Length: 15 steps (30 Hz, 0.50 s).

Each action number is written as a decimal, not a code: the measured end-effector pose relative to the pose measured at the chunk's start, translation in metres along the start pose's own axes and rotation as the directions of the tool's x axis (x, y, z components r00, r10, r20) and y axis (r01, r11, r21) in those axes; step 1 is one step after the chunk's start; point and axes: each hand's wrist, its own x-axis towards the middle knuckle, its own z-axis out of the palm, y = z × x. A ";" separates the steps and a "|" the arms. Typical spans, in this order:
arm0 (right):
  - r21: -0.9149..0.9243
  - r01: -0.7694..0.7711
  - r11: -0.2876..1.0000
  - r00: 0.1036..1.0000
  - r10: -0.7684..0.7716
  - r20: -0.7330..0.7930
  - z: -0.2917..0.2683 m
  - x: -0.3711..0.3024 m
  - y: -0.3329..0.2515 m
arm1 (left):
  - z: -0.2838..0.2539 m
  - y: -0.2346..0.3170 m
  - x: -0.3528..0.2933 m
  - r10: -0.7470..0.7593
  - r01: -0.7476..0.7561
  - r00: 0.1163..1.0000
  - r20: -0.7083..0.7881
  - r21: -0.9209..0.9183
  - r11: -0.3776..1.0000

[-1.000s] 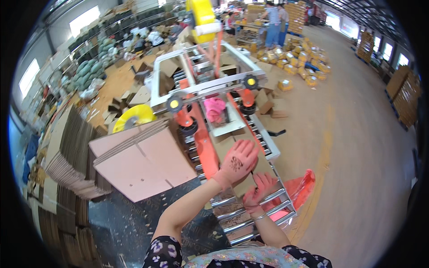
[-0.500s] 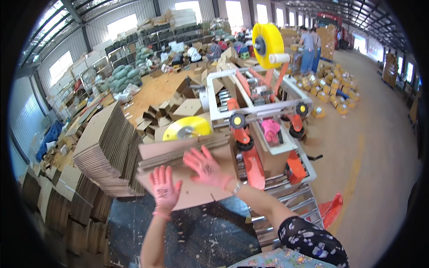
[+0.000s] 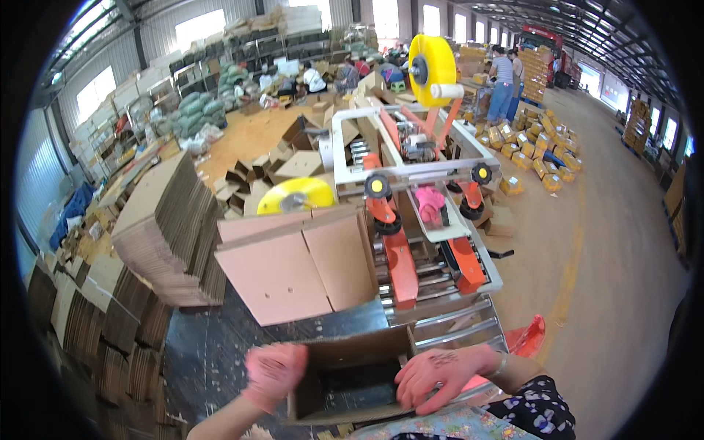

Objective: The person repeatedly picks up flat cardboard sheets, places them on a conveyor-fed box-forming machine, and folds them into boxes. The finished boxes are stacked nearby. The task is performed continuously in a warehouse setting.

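Note:
An opened-up cardboard box stands at the near edge of the dark-topped table. Dark surface shows through its inside. My left hand, in a pink glove, is closed at the box's left wall; its fingers are slightly blurred and partly hidden. My right hand, gloved likewise, lies over the right wall with its fingers bent down inside. Just beyond the box leans a small stack of flat, folded cartons, touched by neither hand.
A taping machine with orange arms and a yellow tape roll stands ahead right, over a roller conveyor. Tall stacks of flat cartons rise at left. Wrapped parcels and people are farther off.
Both hands have left the flat carton stack and come back toward me. An opened box now stands between them. The stack's front carton shows fully, tilted up.

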 end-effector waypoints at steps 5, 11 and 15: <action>0.097 -0.654 0.750 0.744 0.615 0.262 0.055 0.025 0.077 | 0.029 0.042 -0.017 0.264 -0.411 0.796 0.544 0.166 0.897; -0.700 -0.158 0.697 0.980 0.025 -0.197 0.070 0.035 0.069 | -0.067 0.038 -0.055 0.431 -0.140 0.695 0.576 -0.480 0.866; -0.816 -0.556 0.158 0.826 -0.008 -0.564 0.019 0.024 0.044 | -0.007 0.021 -0.031 0.204 -0.227 0.959 0.195 0.099 0.969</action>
